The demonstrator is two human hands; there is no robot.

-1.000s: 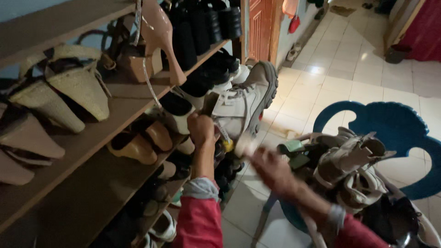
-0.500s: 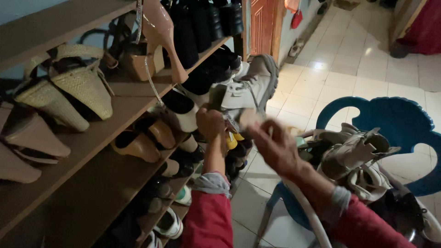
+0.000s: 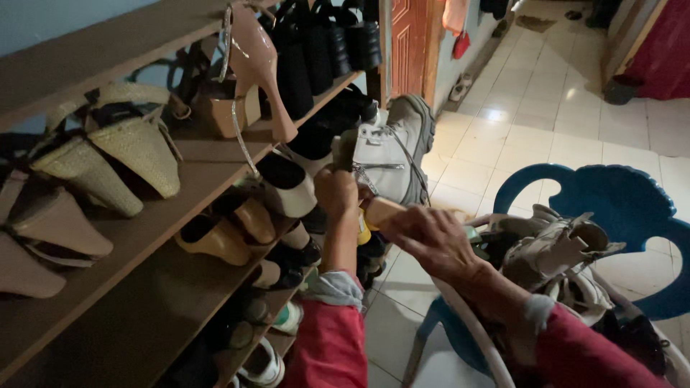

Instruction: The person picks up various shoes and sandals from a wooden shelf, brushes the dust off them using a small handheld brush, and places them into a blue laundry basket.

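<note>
My left hand (image 3: 336, 192) grips a white lace-up boot (image 3: 394, 152) by its upper end and holds it in the air beside the shoe rack (image 3: 144, 237), sole turned to the right. Just below the boot, my right hand (image 3: 425, 241) is closed on a tan wooden object (image 3: 379, 211) that looks like a brush; its end touches the boot's lower part. Both sleeves are red.
The wooden shelves hold a pink high heel (image 3: 257, 61), woven wedges (image 3: 136, 147), black shoes (image 3: 323, 43) and tan heels (image 3: 215, 241). A blue plastic chair (image 3: 625, 208) at the right carries a pile of pale sandals (image 3: 557, 248). White tiled floor (image 3: 546, 108) runs to a doorway.
The boot has turned and come closer to the rack. My right hand rose from over the chair up to the boot, bringing the tan object against it.
</note>
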